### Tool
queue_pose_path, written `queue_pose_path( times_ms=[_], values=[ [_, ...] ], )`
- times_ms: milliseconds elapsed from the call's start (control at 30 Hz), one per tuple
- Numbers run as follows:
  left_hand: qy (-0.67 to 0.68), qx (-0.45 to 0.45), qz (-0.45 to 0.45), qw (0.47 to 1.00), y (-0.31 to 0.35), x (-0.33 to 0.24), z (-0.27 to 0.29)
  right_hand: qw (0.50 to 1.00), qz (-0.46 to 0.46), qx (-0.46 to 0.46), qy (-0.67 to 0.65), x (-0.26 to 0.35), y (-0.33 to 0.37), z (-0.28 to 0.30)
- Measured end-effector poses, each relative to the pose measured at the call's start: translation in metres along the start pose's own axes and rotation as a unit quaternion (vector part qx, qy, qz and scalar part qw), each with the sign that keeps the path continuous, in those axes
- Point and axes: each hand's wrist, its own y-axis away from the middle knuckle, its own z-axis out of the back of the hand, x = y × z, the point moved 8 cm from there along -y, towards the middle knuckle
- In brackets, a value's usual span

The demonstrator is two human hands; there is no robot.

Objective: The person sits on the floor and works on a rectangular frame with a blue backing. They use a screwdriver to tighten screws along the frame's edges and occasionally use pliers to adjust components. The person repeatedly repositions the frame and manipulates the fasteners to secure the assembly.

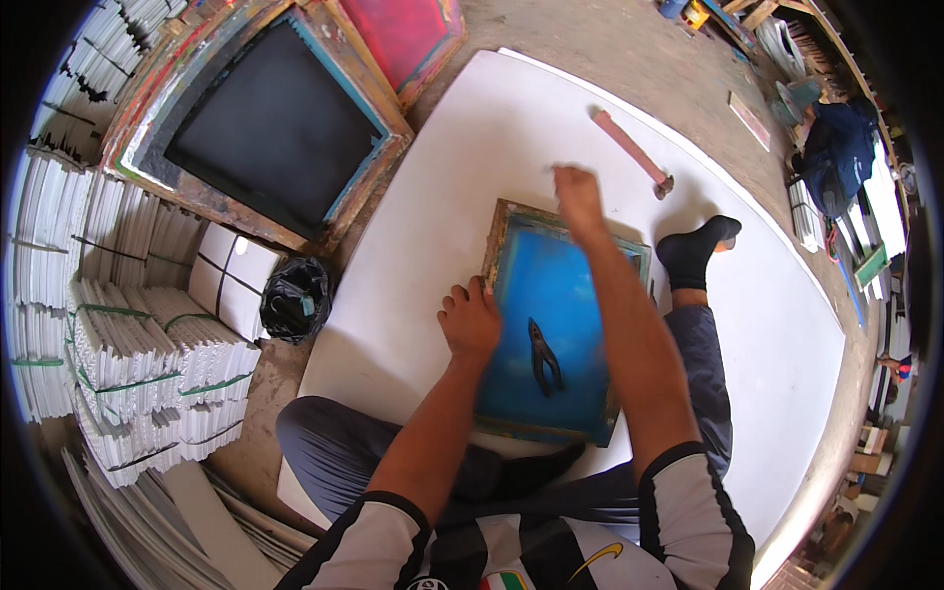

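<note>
Sleeves [366, 539] lead to hands [471, 320] at the blue frame's [557, 300] edges, roomy board [393, 285] leftward.

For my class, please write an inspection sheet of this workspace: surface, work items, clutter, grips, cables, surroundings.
Surface: large white sheet laid on the floor.
Work items: wood-framed blue panel on the sheet; black pliers lying on the panel; hammer with a pinkish handle on the sheet, beyond the panel toward the right.
Clutter: black plastic bag beside the strapped white stacks.
Grips: left hand at the panel's left edge, fingers curled; right hand over its far edge, blurred, contents unclear.
Cables: nothing seen that is clearly a cable.
Surroundings: dark framed panel and pink framed panel at far left; dark blue cloth item at right.
</note>
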Motion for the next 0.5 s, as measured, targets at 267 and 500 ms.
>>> queue_pose_path(
  times_ms=[267, 500],
  values=[
    [0.023, -0.031, -0.028, 0.999, -0.005, -0.014, 0.0, 0.991, -0.082, 0.097, -0.05, 0.0, 0.015, 0.013],
    [0.034, -0.017, -0.016, 0.999, -0.005, 0.0, -0.002, 0.991, -0.069, 0.046, 0.1, -0.007, 0.077, -0.063]
  ],
)
